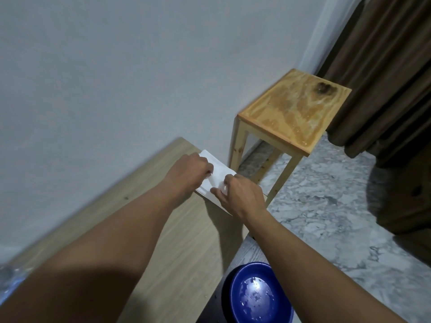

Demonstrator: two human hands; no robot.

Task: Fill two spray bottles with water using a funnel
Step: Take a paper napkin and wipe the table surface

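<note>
A white stack of paper or tissues lies at the far right corner of the light wood table. My left hand rests on its left side with the fingers curled onto the top sheet. My right hand pinches a white sheet at the stack's near edge. A blue bowl with water in it sits low at the bottom, under my right forearm. A blurred clear plastic thing shows at the left edge. No spray bottle or funnel is in view.
A small wooden stool with water drops on its top stands beyond the table, against the white wall. Brown curtains hang at the right. The floor is grey marble.
</note>
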